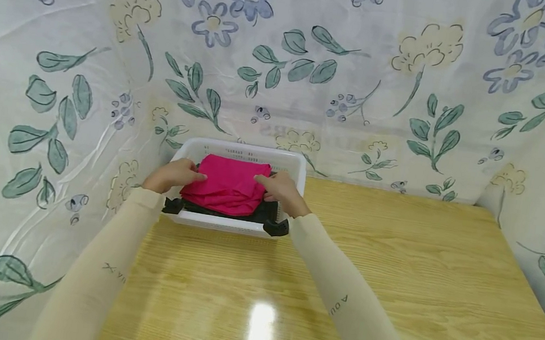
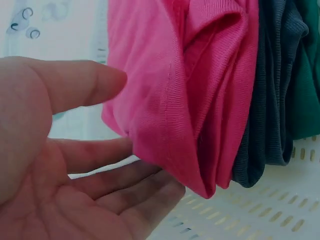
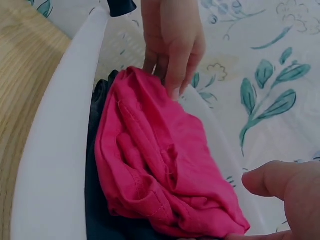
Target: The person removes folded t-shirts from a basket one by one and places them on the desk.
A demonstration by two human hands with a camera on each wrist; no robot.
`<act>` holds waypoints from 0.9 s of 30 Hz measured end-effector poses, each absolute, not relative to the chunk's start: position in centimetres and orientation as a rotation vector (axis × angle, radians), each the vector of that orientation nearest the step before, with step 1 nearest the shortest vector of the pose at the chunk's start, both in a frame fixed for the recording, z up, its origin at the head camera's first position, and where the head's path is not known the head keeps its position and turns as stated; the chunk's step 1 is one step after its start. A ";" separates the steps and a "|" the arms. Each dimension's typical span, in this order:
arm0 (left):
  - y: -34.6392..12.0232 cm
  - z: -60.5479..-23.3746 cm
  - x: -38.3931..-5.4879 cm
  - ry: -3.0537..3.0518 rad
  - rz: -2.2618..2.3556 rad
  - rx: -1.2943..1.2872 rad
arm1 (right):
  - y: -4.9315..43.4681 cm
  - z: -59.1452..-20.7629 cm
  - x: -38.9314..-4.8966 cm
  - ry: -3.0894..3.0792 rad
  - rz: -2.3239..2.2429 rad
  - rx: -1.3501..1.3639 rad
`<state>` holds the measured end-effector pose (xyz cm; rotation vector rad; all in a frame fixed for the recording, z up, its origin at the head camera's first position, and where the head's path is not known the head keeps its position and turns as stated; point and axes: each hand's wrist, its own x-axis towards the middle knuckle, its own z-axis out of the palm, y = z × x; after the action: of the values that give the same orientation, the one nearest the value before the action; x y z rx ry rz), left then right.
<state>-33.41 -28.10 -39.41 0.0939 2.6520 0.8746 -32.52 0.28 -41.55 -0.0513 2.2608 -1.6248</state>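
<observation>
A folded bright pink garment (image 1: 230,182) lies on top of the stack in a white plastic basket (image 1: 235,224). Below it are dark folded clothes (image 2: 272,100) and a green one (image 2: 306,75). My left hand (image 1: 176,174) is at the garment's left side, its extended fingers against the lower folds and its thumb apart in the left wrist view. At the opposite side is my right hand (image 1: 286,190), thumb raised off the cloth in the right wrist view. Its other fingertips (image 3: 265,237) reach the pink edge at the bottom of that view, mostly cut off.
The basket has slotted walls and black handles (image 1: 275,227) at its front corners. It stands on a wooden table (image 1: 392,275), near a flower-patterned covering (image 1: 355,78) that rises behind and along the left. The table extends right and toward me.
</observation>
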 end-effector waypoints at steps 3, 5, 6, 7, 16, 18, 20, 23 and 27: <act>-27.9 -39.5 -33.8 2.643 0.853 0.101 | 0.2 -41.7 -32.9 2.223 -1.698 -0.043; -27.9 -39.5 -34.0 2.623 0.860 0.096 | 0.1 -41.9 -33.1 2.186 -1.763 -0.050; -27.9 -39.6 -34.1 2.610 0.873 0.097 | 0.1 -41.9 -33.1 2.169 -1.788 -0.053; -28.0 -39.6 -34.2 2.606 0.873 0.098 | 0.0 -42.0 -33.2 2.161 -1.803 -0.051; -27.9 -40.3 -34.8 2.616 0.893 0.112 | -0.4 -42.5 -33.7 2.199 -1.648 -0.165; -28.0 -40.5 -34.8 2.608 0.924 0.114 | -0.4 -42.6 -33.7 2.186 -1.635 -0.170; -28.0 -40.7 -34.9 2.608 0.947 0.125 | -0.4 -42.7 -33.7 2.177 -1.633 -0.174; -28.0 -40.8 -35.0 2.628 0.984 0.141 | -0.5 -42.9 -33.8 2.185 -1.634 -0.186; -27.9 -40.9 -35.2 2.686 0.997 0.179 | -0.8 -43.1 -33.9 2.258 -1.603 -0.214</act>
<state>-35.18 -27.94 -40.85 0.1791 2.6857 0.9971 -33.92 -0.81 -43.06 -0.2144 2.2579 -1.6028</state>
